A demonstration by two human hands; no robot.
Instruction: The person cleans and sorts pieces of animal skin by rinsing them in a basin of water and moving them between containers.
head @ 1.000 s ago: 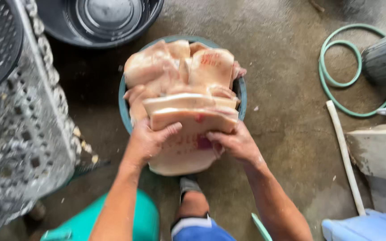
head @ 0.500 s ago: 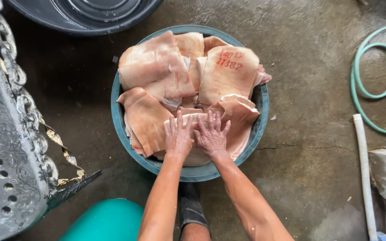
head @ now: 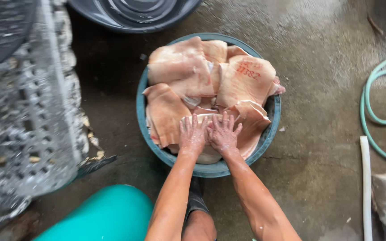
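Two bare hands press flat, side by side, on a pale slab (head: pixel 211 151) of raw pork at the near edge of a round teal basin (head: pixel 271 134) on a wet concrete floor (head: pixel 318 147). The left hand (head: pixel 193 135) and the right hand (head: pixel 223 134) lie open, fingers spread and palms down, thumbs almost touching, gripping nothing. The basin is heaped to its rim with broad, smooth, pinkish skin-on slabs (head: pixel 182 67) that overlap like tiles (one bears a red ink stamp), leaving little free room inside; one corner of meat hangs over the right rim. Open floor lies to the right of the basin, up to a coiled green hose (head: pixel 366 111) and a straight white pipe (head: pixel 365 178) well apart from it. Beyond the far rim sits a dark round tub (head: pixel 130 18), close to the basin. A grey perforated metal surface (head: pixel 27 116), rough and blurred, crowds the left side, and a smooth turquoise rounded object (head: pixel 103 216) sits near the left forearm.
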